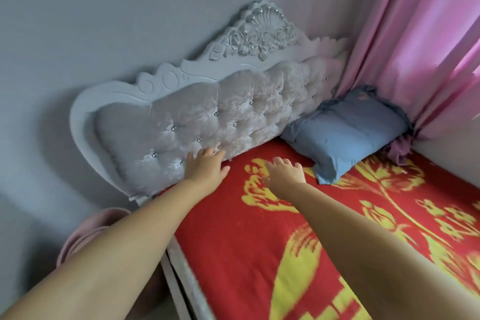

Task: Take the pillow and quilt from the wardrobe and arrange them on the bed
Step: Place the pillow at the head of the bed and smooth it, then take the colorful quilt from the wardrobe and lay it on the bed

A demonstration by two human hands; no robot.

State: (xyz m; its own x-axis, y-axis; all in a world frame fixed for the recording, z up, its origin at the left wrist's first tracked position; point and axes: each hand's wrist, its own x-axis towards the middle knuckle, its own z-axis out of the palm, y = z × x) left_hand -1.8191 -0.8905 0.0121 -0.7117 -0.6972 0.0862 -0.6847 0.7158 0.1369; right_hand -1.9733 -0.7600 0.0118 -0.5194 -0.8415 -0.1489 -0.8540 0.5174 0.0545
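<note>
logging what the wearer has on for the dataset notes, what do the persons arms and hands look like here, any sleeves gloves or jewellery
Both forearms are bare along their whole visible length; no sleeve edge shows in the head view. The left hand and right hand wear no gloves. No rings, bracelets or wristwatch are visible on the fingers or wrists, and no markings show. The fingernails look short and unpainted, though they are too small to be sure.

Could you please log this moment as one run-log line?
left hand: open, by headboard | right hand: open, over red blanket | blue pillow: at headboard, unheld
</note>
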